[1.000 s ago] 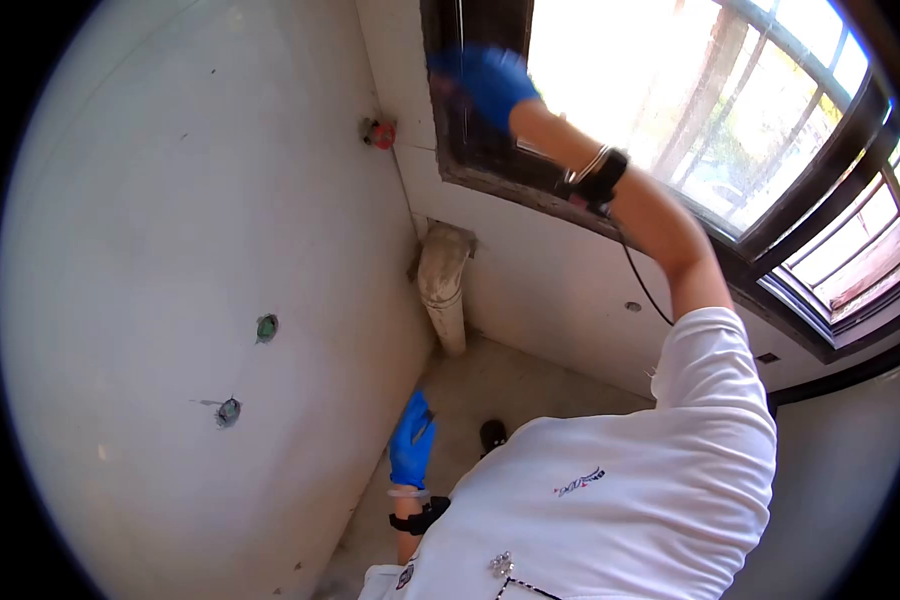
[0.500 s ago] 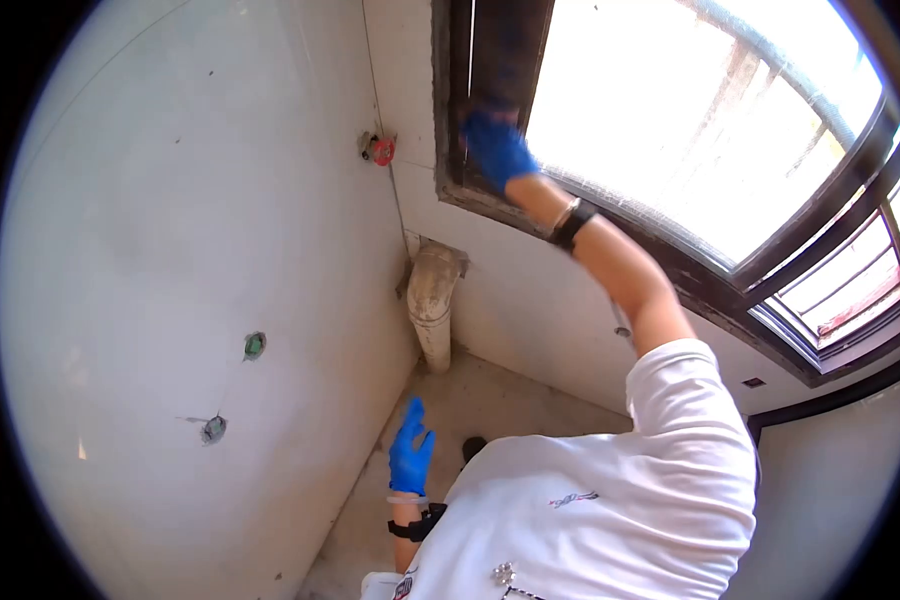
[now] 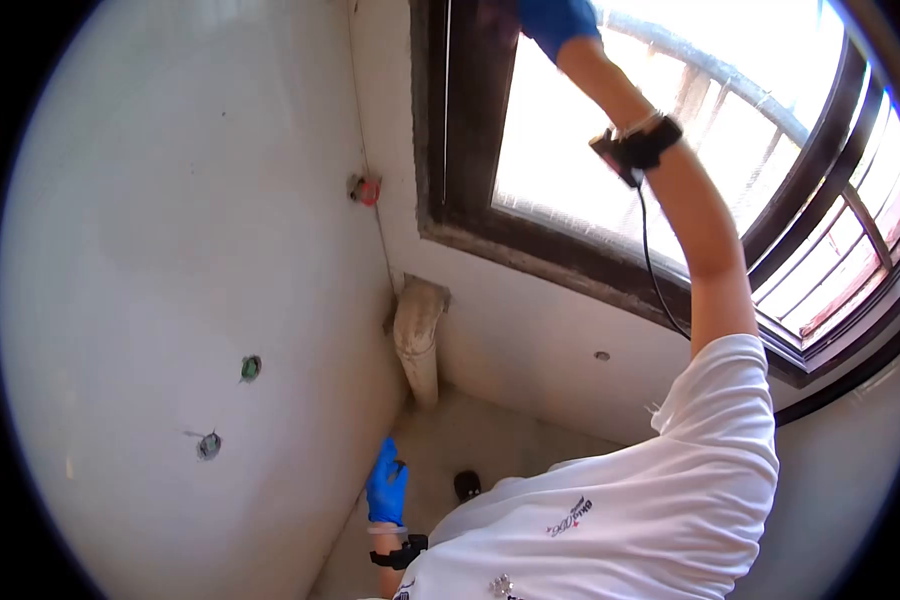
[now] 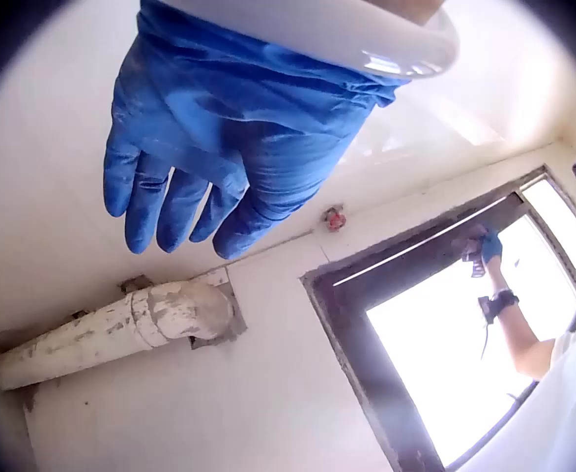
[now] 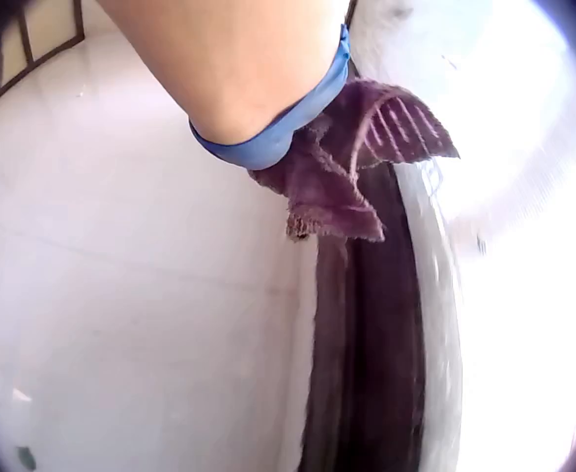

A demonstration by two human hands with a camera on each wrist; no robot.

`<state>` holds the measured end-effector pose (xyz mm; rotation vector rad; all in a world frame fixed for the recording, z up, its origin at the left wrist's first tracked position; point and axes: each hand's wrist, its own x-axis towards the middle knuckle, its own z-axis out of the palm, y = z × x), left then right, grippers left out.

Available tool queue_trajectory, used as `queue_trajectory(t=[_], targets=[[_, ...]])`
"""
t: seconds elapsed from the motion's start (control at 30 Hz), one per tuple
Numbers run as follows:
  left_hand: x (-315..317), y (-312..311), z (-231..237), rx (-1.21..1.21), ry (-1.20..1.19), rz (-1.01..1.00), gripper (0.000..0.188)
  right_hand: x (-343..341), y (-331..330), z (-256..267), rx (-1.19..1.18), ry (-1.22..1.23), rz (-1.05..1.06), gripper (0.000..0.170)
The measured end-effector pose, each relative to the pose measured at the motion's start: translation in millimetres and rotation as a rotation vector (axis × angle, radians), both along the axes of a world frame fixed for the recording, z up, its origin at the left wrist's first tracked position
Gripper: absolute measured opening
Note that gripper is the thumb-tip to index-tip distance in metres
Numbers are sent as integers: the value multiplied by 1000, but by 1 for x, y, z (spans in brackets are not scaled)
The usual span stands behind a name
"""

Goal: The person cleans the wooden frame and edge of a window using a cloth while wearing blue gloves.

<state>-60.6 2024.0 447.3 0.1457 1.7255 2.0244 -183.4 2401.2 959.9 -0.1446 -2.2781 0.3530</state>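
Note:
My right hand (image 3: 558,25), in a blue glove, is raised high at the dark window frame (image 3: 475,120). It holds a purple cloth (image 5: 332,187), whose bunched folds stick out past the glove cuff in the right wrist view and lie over the frame. The fingers on the cloth are hidden there; in the left wrist view the cloth (image 4: 473,258) hangs below the small, distant hand. Low beside the white wall, my left hand (image 4: 219,138) hangs with loosely extended fingers and holds nothing.
Bright window glass (image 3: 590,150) fills the space right of the frame. A pale pipe (image 3: 417,330) bends out of the wall below the window. A red valve fitting (image 3: 365,190) sits near the corner, and the white wall (image 3: 170,250) has rough outlet holes.
My right hand first went down along the window frame with the cloth, then back up higher. The left hand stays low by the wall. The head view has shifted a little.

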Motion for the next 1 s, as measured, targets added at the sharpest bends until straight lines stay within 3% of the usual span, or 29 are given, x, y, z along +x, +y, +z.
queue_trajectory(t=[0.03, 0.07, 0.13, 0.17, 0.23, 0.3, 0.37, 0.43, 0.5, 0.53, 0.57, 0.63, 0.7, 0.73, 0.8, 0.87, 0.9, 0.97, 1.0], targets=[[-3, 4, 5, -154, 186, -80, 54, 0, -8, 28, 450, 123, -286, 21], [-7, 10, 9, -308, 370, -153, 55, -1, -5, 40, 459, 137, -286, 21], [-13, 26, 15, -306, 438, -154, 56, -7, 2, 64, 752, 152, -391, 23], [-15, 33, 18, -317, 492, -163, 56, -20, 11, 68, 760, 169, -387, 23], [-13, 47, 26, -343, 517, -175, 54, -59, 44, 47, 1314, 113, -691, 25], [-9, 58, 27, -378, 534, -190, 53, -81, 58, 6, 1102, 184, -608, 28], [1, 66, 22, -321, 538, -181, 48, -95, 85, -26, 1341, 241, -273, 18], [12, 69, 26, -304, 554, -157, 46, -100, 85, -83, 1239, -45, -236, 16], [21, 70, 24, -316, 515, -200, 44, -109, 96, -156, 1251, -116, -210, 15], [25, 69, 20, -312, 511, -192, 44, -151, 137, -215, 1404, -91, -108, 14], [27, 66, 15, -299, 513, -196, 43, -101, 87, -218, 1119, -369, -134, 14], [31, 60, 13, -288, 514, -192, 43, -64, 37, -235, 1077, -636, -257, 15], [30, 56, 16, -342, 502, -166, 44, -86, 57, -283, 747, -787, -192, 18], [29, 53, 17, -344, 509, -162, 44, -80, 57, -277, 746, -779, -191, 18], [28, 49, 16, -390, 556, -129, 45, -61, 60, -260, 1116, -351, 165, 20], [26, 46, 16, -399, 567, -122, 45, -52, 45, -195, 524, -896, 25, 38], [21, 46, 17, -404, 575, -111, 46, -73, 64, -179, 425, -677, -159, 44], [16, 46, 21, -421, 513, -141, 46, -119, 142, -115, 1494, 90, -508, 44], [16, 47, 22, -435, 442, -169, 46, -107, 130, -61, 1235, -15, -402, 44]])
